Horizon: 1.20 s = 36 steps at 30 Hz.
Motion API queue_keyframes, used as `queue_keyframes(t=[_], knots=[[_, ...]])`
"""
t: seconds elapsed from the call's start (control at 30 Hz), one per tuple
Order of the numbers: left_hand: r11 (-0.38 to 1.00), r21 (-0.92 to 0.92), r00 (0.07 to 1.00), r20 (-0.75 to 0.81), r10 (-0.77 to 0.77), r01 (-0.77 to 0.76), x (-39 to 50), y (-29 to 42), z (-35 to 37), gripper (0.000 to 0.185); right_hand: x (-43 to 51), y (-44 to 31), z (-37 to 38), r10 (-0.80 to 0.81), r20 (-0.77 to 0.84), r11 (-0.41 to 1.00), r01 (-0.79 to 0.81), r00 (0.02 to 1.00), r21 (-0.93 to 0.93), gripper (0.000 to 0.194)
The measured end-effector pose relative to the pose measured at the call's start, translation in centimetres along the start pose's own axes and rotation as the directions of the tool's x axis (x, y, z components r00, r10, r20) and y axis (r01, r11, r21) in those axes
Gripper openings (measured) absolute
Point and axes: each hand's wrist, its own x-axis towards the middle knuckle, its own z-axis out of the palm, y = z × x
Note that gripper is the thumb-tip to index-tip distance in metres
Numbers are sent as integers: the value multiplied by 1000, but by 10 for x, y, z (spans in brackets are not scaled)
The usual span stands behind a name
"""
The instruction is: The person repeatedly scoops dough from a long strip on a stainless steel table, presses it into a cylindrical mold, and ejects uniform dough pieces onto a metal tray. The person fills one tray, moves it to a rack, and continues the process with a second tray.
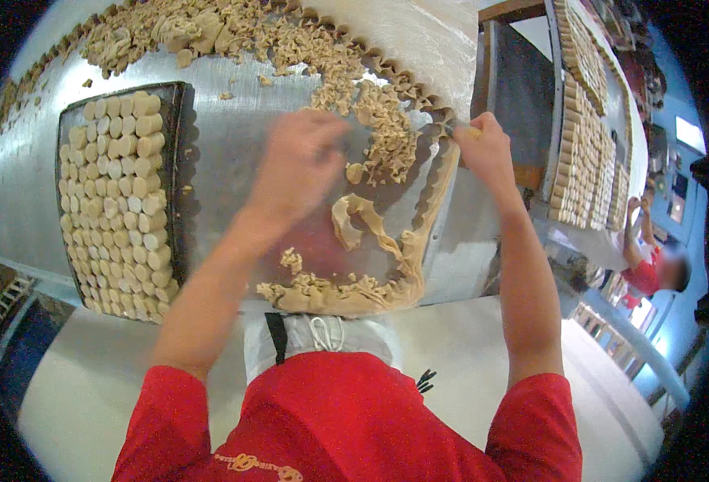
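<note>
My left hand [306, 150] is blurred over the metal work table [240, 156], just left of a heap of dough scraps [390, 138]; whether it holds anything cannot be made out. At the table's right edge, my right hand [486, 144] has curled fingers at the end of a scalloped strip of dough [433, 199]; a small pale object shows at its fingertips, its kind unclear. Nearer my body, a loose curl of dough [348, 223] joins the dough band [342, 298] along the front edge.
A dark-rimmed tray [179, 138] of round dough pieces [113, 199] stands at the left. More dough scraps [210, 30] lie along the far side, beside a pale dough sheet [403, 30]. Another table at the right holds rows of dough pieces [589, 150]. A co-worker [644, 271] stands at far right.
</note>
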Motion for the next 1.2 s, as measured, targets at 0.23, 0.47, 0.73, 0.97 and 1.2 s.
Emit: queue_keyframes(t=[0.23, 0.47, 0.73, 0.97, 1.2], knots=[[979, 198, 995, 93, 29, -47, 17, 78, 140, 28, 42, 1, 2, -79, 207, 965, 127, 975, -231, 42], [916, 364, 980, 43, -196, 167, 40, 67, 166, 37, 50, 2, 14, -173, 234, 926, 239, 957, -293, 32], [94, -723, 589, 473, -655, 684, -51, 67, 80, 35, -101, -30, 28, -762, 244, 646, 681, 600, 343, 35], [-461, -747, 552, 665, -503, 479, -77, 60, 11, 35, -155, -89, -28, -640, -241, 661, 683, 729, 312, 43], [-92, -785, 706, 595, -384, 612, -39, 41, -72, 38, -166, -146, -3, -105, -340, 534, 341, 935, 774, 25]])
